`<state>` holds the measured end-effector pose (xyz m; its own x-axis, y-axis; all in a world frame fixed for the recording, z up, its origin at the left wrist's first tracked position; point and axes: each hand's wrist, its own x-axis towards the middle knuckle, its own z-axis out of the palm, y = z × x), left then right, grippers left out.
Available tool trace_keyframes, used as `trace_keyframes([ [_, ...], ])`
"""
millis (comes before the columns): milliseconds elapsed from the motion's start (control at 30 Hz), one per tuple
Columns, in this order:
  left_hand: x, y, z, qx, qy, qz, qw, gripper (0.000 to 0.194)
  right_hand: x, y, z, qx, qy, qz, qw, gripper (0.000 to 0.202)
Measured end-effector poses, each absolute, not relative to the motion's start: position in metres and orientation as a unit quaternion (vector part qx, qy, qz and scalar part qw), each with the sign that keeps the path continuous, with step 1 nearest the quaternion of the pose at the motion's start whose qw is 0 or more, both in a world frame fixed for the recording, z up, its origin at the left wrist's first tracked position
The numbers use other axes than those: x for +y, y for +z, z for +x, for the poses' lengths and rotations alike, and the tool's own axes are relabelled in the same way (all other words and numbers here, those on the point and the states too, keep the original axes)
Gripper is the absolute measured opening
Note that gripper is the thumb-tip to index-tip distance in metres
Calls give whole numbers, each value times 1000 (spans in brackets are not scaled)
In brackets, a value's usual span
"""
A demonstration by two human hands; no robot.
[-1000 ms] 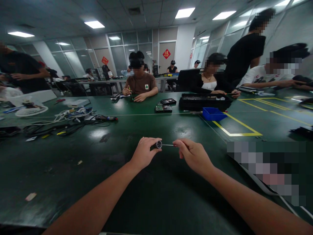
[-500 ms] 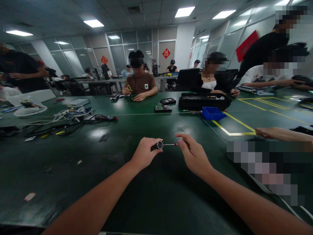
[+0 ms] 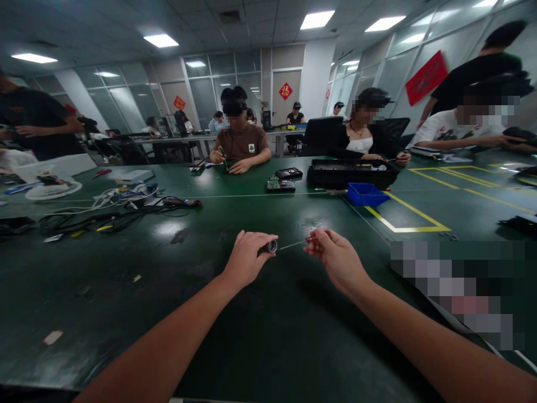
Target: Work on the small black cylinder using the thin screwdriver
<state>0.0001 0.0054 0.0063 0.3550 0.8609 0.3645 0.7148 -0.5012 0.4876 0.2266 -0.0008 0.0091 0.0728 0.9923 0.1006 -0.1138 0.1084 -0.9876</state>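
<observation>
Above the green table [image 3: 201, 330], my left hand [image 3: 248, 258] is wrapped round a small dark cylinder [image 3: 272, 245], whose round, silvery open end faces me. My right hand [image 3: 333, 256] pinches the red handle of a thin screwdriver [image 3: 293, 244]. Its metal shaft points left, with the tip beside the cylinder's open end; whether tip and cylinder touch I cannot tell.
Cables [image 3: 126, 215] lie at the left. Hard drives [image 3: 282, 183], a black bin [image 3: 352, 174] and a blue tray [image 3: 367, 195] stand farther back. People sit across the table; a blurred-out object [image 3: 457, 291] lies at the right.
My right hand's fingers have closed round the screwdriver handle, and the shaft now tilts up to the right. The cylinder has shifted slightly left. A co-worker's hand at the right has left view.
</observation>
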Motion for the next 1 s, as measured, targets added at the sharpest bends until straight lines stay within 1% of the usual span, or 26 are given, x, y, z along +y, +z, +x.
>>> trace_keyframes([
  [233,5,2,1,479,301,813,138,39,-12,12,226,-613,346,-484,520,30],
  [467,3,2,4,495,295,803,154,39,-17,13,226,-655,290,-487,500,30],
  [567,3,0,4,495,299,800,158,41,-21,21,227,-675,234,-526,461,32],
  [700,2,-1,3,488,305,802,160,42,-26,28,228,-690,166,-544,448,31],
  [867,3,1,3,489,305,800,164,39,-28,25,226,-736,168,-486,440,23],
  [1000,3,1,2,483,313,801,164,39,-27,24,225,-739,205,-497,406,29],
])
